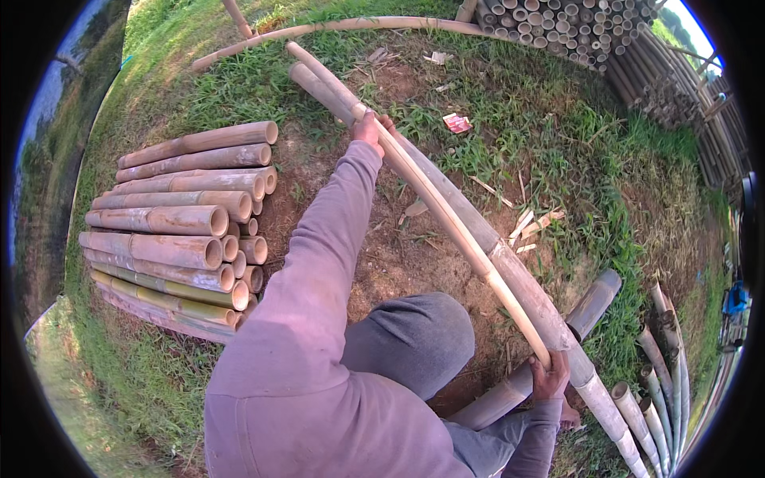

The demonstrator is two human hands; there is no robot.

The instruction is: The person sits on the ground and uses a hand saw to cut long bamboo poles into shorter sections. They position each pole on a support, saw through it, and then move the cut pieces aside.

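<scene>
A slim, pale bamboo stick (434,199) slants from the upper middle down to the right. Around its upper part closes my left hand (368,134), arm stretched forward. My right hand (550,376) grips its near end, low on the right. Beneath and along the stick lies a long, thick grey-brown bamboo pole (535,299), which runs on past my right hand. A short thick bamboo piece (594,307) crosses under that pole beside my right hand. My bent knee is between my arms.
At the left lies a stack of cut bamboo lengths (151,219). Several bamboo poles (655,390) rest at the lower right. A big bamboo pile (558,24) stands at the back. Bamboo chips (534,227) and a red-and-white wrapper (457,123) lie on the grass.
</scene>
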